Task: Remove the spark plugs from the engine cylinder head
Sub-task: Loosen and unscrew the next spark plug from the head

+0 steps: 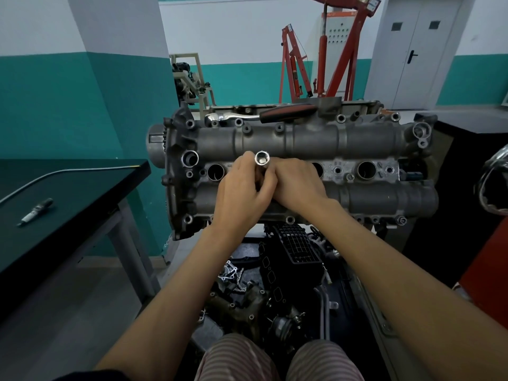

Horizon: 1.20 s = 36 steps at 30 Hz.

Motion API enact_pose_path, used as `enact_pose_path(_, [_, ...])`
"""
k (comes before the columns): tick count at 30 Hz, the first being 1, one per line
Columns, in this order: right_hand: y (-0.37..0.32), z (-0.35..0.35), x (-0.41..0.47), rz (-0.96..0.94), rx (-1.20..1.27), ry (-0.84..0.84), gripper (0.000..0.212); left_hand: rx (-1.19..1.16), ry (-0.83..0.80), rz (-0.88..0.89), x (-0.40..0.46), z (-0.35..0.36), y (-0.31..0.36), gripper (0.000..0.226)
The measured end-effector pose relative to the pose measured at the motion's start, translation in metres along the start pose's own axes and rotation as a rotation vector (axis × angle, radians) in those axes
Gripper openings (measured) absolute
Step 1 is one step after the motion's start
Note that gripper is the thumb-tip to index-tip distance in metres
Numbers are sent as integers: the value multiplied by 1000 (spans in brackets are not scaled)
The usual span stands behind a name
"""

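The grey engine cylinder head (302, 138) lies across the middle of the view with a row of round plug wells; open wells show at the left (215, 171) and right (366, 169). A shiny spark plug socket (262, 160) stands upright over the second well. My left hand (242, 191) and my right hand (298, 185) both wrap around the socket's shaft just below its open top. The plug under it is hidden. One removed spark plug (35, 211) lies on the dark table at the left.
A ratchet with a red-black handle (264, 114) rests on the far edge of the head. A dark green table (82, 188) with a thin rod stands left. Red engine hoists (324, 59) stand behind. Engine parts (275, 284) crowd the floor below the head.
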State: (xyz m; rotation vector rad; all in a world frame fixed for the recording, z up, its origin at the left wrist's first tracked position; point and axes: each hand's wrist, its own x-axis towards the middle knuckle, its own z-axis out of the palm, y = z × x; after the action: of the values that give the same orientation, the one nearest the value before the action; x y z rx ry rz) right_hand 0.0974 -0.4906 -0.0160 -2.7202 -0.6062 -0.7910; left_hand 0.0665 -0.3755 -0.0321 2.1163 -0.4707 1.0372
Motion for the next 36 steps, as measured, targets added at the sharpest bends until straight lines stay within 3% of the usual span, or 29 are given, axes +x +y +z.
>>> enact_pose_path(5, [1, 1, -1, 0, 49, 53, 25, 22, -9, -16, 1, 0, 1, 33])
enact_pose_path(9, [-2, -1, -1, 31, 43, 59, 19, -19, 42, -49, 4, 0, 7, 52])
enact_pose_path(13, [-2, 0, 0, 30, -35, 34, 31, -22, 49, -28, 1, 1, 5, 42])
enact_pose_path(17, [0, -1, 0, 2, -14, -4, 13, 9, 20, 3, -1, 0, 3, 28])
enact_pose_path(20, [1, 1, 0, 2, 19, 31, 17, 0, 37, -5, -1, 2, 2, 28])
enact_pose_path(23, [0, 1, -1, 11, 51, 53, 25, -23, 56, -17, 1, 2, 5, 46])
enact_pose_path(27, [-1, -1, -2, 31, 49, 54, 18, -23, 76, -7, 3, 2, 7, 58])
enact_pose_path(36, [0, -1, -1, 15, 13, -5, 12, -19, 43, -33, -1, 2, 5, 24])
